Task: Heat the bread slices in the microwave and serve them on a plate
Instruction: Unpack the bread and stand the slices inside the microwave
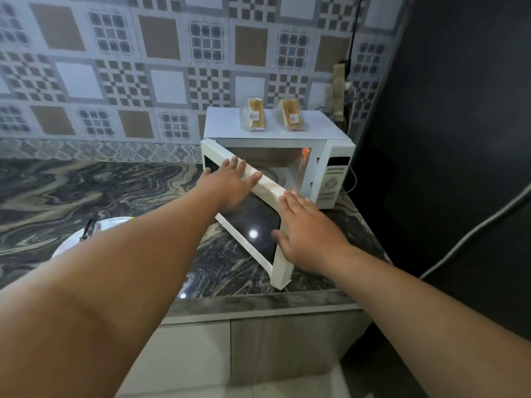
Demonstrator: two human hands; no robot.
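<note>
— Nearest us, our left hand (230,183) lies flat with straight fingers on the top edge of the microwave door (258,225), gripping nothing. And our right?

— Our right hand (306,232) rests open-palmed on the door's free end, at five o'clock from the left one, holding nothing. The door stands half open.

— Where is the bread?

— Two wrapped bread packs (254,114) sit on top of the microwave (330,156), at twelve o'clock. A white plate (71,239) peeks out at nine o'clock on the marbled counter (115,182), behind our left forearm.
</note>
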